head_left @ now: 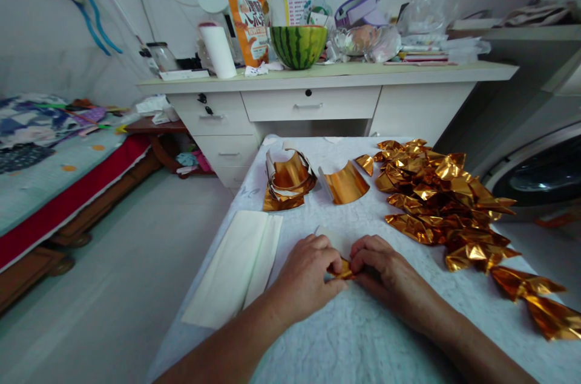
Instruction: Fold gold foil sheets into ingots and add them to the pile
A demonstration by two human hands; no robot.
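Note:
A small piece of gold foil [344, 269] sits between my two hands, low in the middle of the table. My left hand [309, 275] pinches its left end, and my right hand [384, 269] grips its right end with curled fingers. Just behind them lies a pale sheet [333, 239], partly covered by the fingers. Curved gold foil sheets [290, 178] are stacked beyond my left hand, with a single curved gold sheet [347, 183] to their right. To the right spreads a heap of folded gold foil pieces [436, 190].
White paper sheets [236, 266] lie left of my hands on the cloth-covered table [313, 348]. Behind stands a white desk [313, 103] holding a watermelon half [298, 45] and an orange bag [249, 21]. A bed [59, 172] is at left, a washing machine [540, 166] at right.

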